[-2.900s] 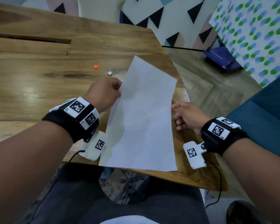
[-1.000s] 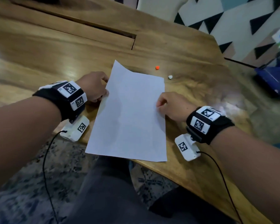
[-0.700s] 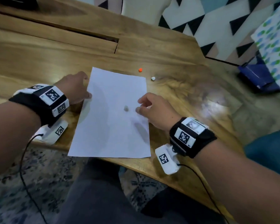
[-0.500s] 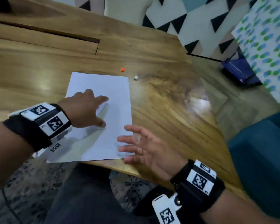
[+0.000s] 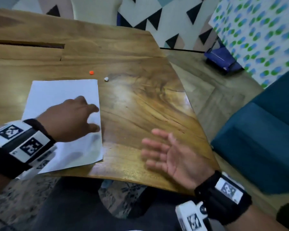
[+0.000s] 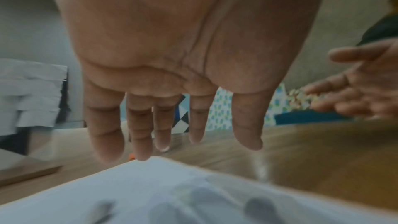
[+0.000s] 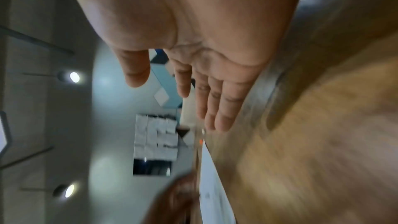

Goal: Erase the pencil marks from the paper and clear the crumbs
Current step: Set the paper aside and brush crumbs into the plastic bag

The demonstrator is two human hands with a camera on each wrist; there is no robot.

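Observation:
A white sheet of paper (image 5: 60, 95) lies flat on the wooden table (image 5: 140, 100), at the left near the front edge. No pencil marks or crumbs show on it. My left hand (image 5: 77, 117) is over the sheet's right half with straight, spread fingers (image 6: 140, 125). Their shadows fall on the paper (image 6: 150, 193) below, and I cannot tell if they touch it. My right hand (image 5: 172, 155) is to the right of the sheet over bare wood, palm open, fingers (image 7: 221, 108) straight, holding nothing.
A small orange bit (image 5: 91, 72) and a small white bit (image 5: 106, 79) lie on the table just beyond the paper's far right corner. A teal seat (image 5: 260, 139) is at the right. A blue box (image 5: 222, 60) sits on the floor.
Both hands let go of the paper's edges, and it now lies flat. The left hand moved over the sheet toward its right edge. The right hand drew back to the right and opened.

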